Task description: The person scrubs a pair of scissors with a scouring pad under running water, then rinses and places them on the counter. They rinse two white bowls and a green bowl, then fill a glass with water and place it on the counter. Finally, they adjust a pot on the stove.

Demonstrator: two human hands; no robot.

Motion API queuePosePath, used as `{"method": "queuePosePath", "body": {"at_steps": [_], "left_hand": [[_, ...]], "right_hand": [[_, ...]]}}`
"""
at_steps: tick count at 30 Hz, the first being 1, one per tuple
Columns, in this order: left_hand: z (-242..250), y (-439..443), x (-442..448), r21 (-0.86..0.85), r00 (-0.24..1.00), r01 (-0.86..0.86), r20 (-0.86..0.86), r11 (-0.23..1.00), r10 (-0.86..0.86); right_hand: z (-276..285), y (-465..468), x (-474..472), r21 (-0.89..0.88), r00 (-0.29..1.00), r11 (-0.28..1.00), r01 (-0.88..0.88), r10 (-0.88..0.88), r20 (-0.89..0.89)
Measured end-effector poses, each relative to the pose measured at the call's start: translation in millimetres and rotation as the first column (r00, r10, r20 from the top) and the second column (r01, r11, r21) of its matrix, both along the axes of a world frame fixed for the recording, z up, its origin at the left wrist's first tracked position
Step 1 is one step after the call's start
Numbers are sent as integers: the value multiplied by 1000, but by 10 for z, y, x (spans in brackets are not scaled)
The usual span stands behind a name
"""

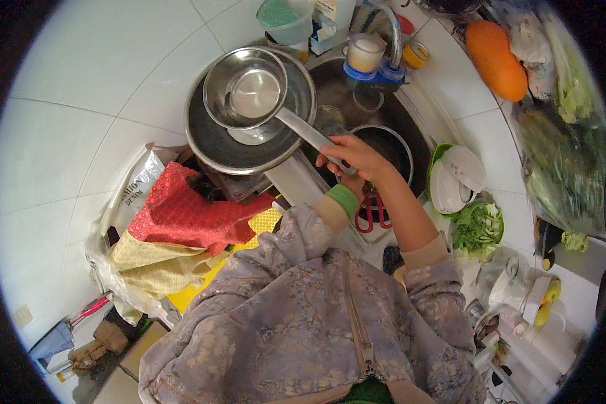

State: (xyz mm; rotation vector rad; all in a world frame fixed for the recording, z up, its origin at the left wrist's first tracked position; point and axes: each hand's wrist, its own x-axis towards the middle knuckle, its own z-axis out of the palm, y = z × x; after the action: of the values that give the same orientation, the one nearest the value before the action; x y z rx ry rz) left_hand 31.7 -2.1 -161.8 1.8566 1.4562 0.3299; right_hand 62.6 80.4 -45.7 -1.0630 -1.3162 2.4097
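A long-handled metal pan rests in or hangs over a wide round metal basin at the sink's left. My right hand has its fingers closed around the end of the pan's handle. My left hand, with a green band at the wrist, lies close beneath it and is mostly covered; its fingers cannot be made out. Below both hands, the red handles of scissors stick out at the near edge of the dark sink. A round metal-rimmed vessel sits inside the sink.
A faucet with a filter stands behind the sink. To the right are a green-rimmed bowl holding white dishes, a bowl of chopped greens, an orange squash and bagged vegetables. Red cloth hangs at left.
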Motion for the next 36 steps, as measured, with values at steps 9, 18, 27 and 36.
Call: {"method": "queuePosePath", "body": {"at_steps": [9,18,27,36], "left_hand": [[7,2,69,36,997,52,-62,998,-50],[-246,62,283,30,983,17,180,999,-22],[321,187,508,-896,-261,212,332,390,906],[925,253,539,-720,-69,116,682,685,728]], "right_hand": [[-188,-58,36,205,987,979,14,-47,156],[-382,-171,380,452,962,876,165,-244,123],[305,-834,1529,866,643,498,-47,-648,407],[437,-1512,1697,347,708,696,629,-697,114]]}}
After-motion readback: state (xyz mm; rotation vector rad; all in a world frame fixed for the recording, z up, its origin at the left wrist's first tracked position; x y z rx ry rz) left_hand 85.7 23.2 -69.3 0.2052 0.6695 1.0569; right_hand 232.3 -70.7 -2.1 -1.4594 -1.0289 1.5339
